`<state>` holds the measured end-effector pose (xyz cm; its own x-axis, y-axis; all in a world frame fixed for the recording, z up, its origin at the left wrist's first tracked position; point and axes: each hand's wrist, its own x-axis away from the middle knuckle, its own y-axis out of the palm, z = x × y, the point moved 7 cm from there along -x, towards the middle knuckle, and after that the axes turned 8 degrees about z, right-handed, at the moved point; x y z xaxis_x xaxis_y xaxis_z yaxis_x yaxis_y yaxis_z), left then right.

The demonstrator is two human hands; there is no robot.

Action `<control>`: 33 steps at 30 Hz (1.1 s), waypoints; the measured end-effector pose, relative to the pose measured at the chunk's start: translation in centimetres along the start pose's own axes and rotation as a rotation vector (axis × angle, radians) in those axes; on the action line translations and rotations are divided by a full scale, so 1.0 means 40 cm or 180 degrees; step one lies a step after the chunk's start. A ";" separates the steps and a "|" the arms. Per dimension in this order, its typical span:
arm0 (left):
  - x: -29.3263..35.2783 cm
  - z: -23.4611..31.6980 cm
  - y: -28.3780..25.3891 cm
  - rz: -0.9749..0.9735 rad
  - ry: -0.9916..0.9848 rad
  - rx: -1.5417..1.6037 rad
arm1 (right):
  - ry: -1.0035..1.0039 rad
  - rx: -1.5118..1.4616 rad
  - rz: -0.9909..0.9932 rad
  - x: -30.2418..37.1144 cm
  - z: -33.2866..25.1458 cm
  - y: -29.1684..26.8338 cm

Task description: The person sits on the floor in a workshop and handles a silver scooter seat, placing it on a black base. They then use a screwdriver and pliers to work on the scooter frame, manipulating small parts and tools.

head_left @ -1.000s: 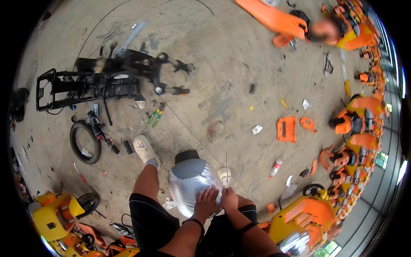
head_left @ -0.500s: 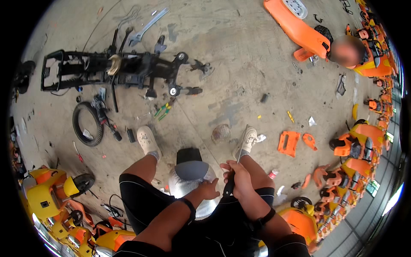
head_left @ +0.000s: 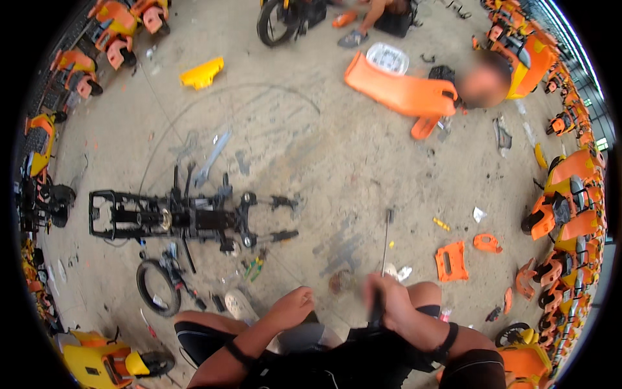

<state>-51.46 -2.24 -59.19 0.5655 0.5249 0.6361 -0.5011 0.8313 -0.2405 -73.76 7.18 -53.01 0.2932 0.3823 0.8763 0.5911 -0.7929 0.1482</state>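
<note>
My right hand [head_left: 396, 303] is closed around the black handle of a screwdriver [head_left: 387, 243], its long thin shaft pointing away from me over the floor. In line with the shaft's far end is a small dark block [head_left: 390, 215]; I cannot tell whether they touch. My left hand [head_left: 293, 306] hovers above my lap with fingers curled in, and no object shows in it. Ahead to the left, a stripped black scooter frame [head_left: 204, 219] lies on the concrete. Green-handled pliers [head_left: 254, 267] and a tyre [head_left: 144, 288] lie nearer me.
A large adjustable wrench [head_left: 212, 159] lies beyond the frame. Orange panels [head_left: 451, 261] are at right, and a long orange cover [head_left: 395, 89] farther off. Yellow-and-orange scooters [head_left: 570, 188] line the right side. Other people are at the far side and far right.
My view has tilted up, bringing in more of the far floor. My hands have moved apart; the left has curled its fingers. The screwdriver stays in my right hand, shaft now pointing farther outward.
</note>
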 end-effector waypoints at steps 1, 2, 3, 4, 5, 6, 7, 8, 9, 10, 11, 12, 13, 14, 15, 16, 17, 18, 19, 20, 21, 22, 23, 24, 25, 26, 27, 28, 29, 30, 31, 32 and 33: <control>0.016 0.045 -0.057 0.0263 0.0195 -0.0028 | -0.0013 -0.0001 -0.0082 0.022 -0.011 0.004; 0.036 0.083 -0.109 0.0504 0.0378 -0.0054 | -0.0009 -0.0011 -0.0150 0.047 -0.014 0.004; 0.059 0.098 -0.145 0.0523 0.0406 0.0040 | 0.0075 -0.0085 -0.0287 0.059 -0.003 -0.005; 0.083 0.106 -0.175 0.0530 0.0418 0.0152 | 0.0092 -0.0107 -0.0349 0.068 -0.001 -0.006; 0.110 0.096 -0.189 0.0503 0.0387 0.0285 | 0.0155 -0.0122 -0.0375 0.090 0.016 -0.014; 0.130 0.076 -0.203 0.0501 0.0398 0.0399 | 0.0219 -0.0136 -0.0402 0.109 0.036 -0.022; 0.146 0.064 -0.214 0.0511 0.0437 0.0515 | 0.0251 -0.0192 -0.0505 0.113 0.058 -0.024; 0.162 0.058 -0.213 0.0517 0.0478 0.0631 | 0.0289 -0.0095 -0.0419 0.125 0.084 -0.037; 0.181 0.054 -0.198 0.0523 0.0549 0.0739 | 0.0326 -0.0003 -0.0330 0.135 0.113 -0.040; 0.206 0.051 -0.184 0.0537 0.0628 0.0823 | 0.0355 0.0072 -0.0261 0.154 0.132 -0.025; 0.227 0.071 -0.179 0.0541 0.0722 0.0911 | 0.0248 -0.0031 -0.0172 0.185 0.138 -0.002; 0.246 0.093 -0.158 0.0339 0.0639 0.1112 | 0.0314 -0.0140 -0.0295 0.200 0.158 0.015; 0.276 0.135 -0.127 0.0130 0.0546 0.1302 | 0.0224 -0.0255 -0.0509 0.209 0.173 0.031; 0.298 0.165 -0.096 -0.0089 0.0435 0.1475 | 0.0141 -0.0379 -0.0724 0.214 0.189 0.050; 0.312 0.177 -0.068 -0.0181 0.0547 0.1319 | 0.0040 -0.0325 -0.0893 0.214 0.201 0.067; 0.324 0.173 -0.050 -0.0256 0.0445 0.1441 | -0.0023 -0.0361 -0.1042 0.252 0.191 0.101; 0.335 0.168 -0.024 -0.0347 0.0338 0.1585 | -0.0098 -0.0179 -0.1087 0.297 0.173 0.131; 0.344 0.169 -0.004 -0.0443 0.0228 0.1728 | -0.0173 0.0004 -0.1124 0.330 0.164 0.155; 0.356 0.189 0.009 -0.0453 0.0166 0.1633 | -0.0302 0.0255 -0.1180 0.330 0.171 0.158; 0.361 0.180 0.013 -0.0441 0.0192 0.1723 | -0.0412 0.0503 -0.1124 0.347 0.174 0.175; 0.350 0.166 0.017 -0.0425 0.0219 0.1816 | -0.0470 0.0546 -0.1071 0.359 0.170 0.191; 0.352 0.158 0.023 -0.0416 0.0255 0.1906 | -0.0537 0.0587 -0.1014 0.365 0.170 0.200; 0.364 0.167 0.031 -0.0411 0.0253 0.2019 | -0.0754 0.0645 -0.1013 0.348 0.179 0.201; 0.369 0.166 0.036 -0.0381 0.0330 0.2017 | -0.0973 0.0710 -0.1015 0.315 0.189 0.202; 0.372 0.159 0.035 -0.0329 0.0408 0.2019 | -0.1189 0.0784 -0.1036 0.294 0.197 0.213; 0.372 0.144 0.041 -0.0293 0.0428 0.2031 | -0.1388 0.0929 -0.1001 0.278 0.202 0.228; 0.370 0.144 0.034 -0.0121 0.0551 0.1843 | -0.1588 0.1085 -0.0971 0.268 0.193 0.249; 0.386 0.150 0.027 0.0081 0.0749 0.1894 | -0.1744 0.1280 -0.0957 0.274 0.198 0.259; 0.388 0.129 0.036 0.0050 0.0750 0.1844 | -0.1657 0.1614 -0.1072 0.293 0.197 0.266; 0.384 0.108 0.025 0.0083 0.0784 0.1780 | -0.1604 0.1954 -0.1261 0.307 0.198 0.290; 0.386 0.096 0.017 0.0170 0.0767 0.1754 | -0.2631 0.2478 -0.1136 0.302 0.179 0.307; 0.391 0.082 0.014 0.0263 0.0748 0.1731 | -0.2795 0.2734 -0.1116 0.286 0.179 0.303; 0.395 0.067 0.010 0.0321 0.0720 0.1715 | -0.2947 0.2989 -0.1067 0.288 0.151 0.301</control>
<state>-44.48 5.87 -47.28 0.5937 0.6717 0.4432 -0.7882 0.5964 0.1520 -58.75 4.90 -43.91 0.2085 0.9615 0.1788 0.9084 -0.1227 -0.3997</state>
